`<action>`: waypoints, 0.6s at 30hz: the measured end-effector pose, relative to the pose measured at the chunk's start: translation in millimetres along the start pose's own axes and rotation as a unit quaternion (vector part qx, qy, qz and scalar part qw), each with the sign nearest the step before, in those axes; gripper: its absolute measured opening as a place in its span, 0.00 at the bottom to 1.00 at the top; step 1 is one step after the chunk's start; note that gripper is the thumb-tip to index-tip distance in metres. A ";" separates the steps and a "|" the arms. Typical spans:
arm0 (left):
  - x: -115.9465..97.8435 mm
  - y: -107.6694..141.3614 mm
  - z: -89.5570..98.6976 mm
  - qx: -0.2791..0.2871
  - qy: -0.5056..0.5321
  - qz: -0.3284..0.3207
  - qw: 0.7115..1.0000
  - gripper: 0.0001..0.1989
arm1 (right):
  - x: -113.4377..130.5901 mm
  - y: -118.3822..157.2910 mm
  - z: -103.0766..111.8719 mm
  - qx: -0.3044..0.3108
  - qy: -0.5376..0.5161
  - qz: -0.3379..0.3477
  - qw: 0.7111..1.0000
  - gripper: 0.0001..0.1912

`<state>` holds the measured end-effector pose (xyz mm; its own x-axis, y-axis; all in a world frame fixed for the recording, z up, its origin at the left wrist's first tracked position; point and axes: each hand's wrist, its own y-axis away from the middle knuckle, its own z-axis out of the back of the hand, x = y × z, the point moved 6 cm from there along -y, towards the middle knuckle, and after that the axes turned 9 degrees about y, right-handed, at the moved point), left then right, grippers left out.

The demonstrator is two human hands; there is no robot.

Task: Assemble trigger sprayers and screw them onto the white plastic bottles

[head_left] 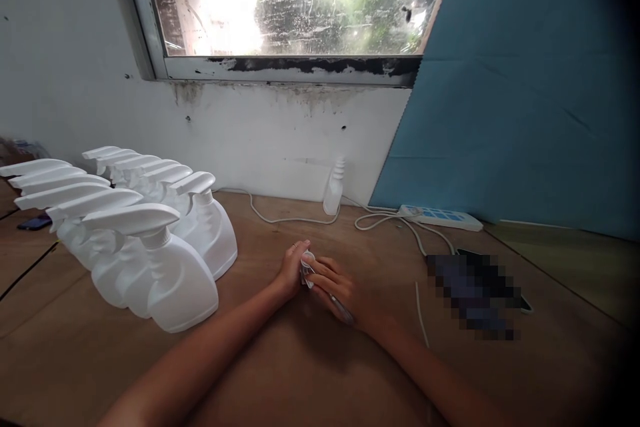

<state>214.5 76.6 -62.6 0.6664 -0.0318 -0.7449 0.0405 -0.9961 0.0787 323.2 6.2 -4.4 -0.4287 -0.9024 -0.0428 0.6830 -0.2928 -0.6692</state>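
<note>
Above the wooden table my left hand [291,271] and my right hand [339,285] meet, both closed around a small white plastic part [307,271]. Fingers cover most of it, so its exact kind does not show. A pale narrow end [343,309] sticks out beneath my right hand; whether it belongs to the same part I cannot tell. To the left of my hands, white spray bottles [187,283] with trigger heads [135,217] stand upright in two rows, several in each.
A white bottle without a trigger head [334,190] stands against the wall. A white cable [280,219] runs along the table to a power strip [440,216]. A phone [526,304] and a pixelated item [467,293] lie at right. Blue cloth [500,93] covers the right wall.
</note>
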 end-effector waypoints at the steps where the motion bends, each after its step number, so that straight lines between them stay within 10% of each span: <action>1: -1.3 0.0 -0.7 0.007 0.001 -0.012 1.000 0.21 | -0.1 0.6 -0.4 -0.005 -0.007 -0.002 1.000 0.13; 18: -5.1 0.5 -4.4 0.037 -0.010 -0.049 0.998 0.22 | -4.7 4.5 -3.4 -0.003 -0.017 -0.026 1.000 0.11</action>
<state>214.4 76.6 -55.8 0.6476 0.0659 -0.7591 0.0497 -0.9978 -0.0442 326.3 10.2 -9.8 -0.4433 -0.8962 0.0163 0.6572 -0.3373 -0.6741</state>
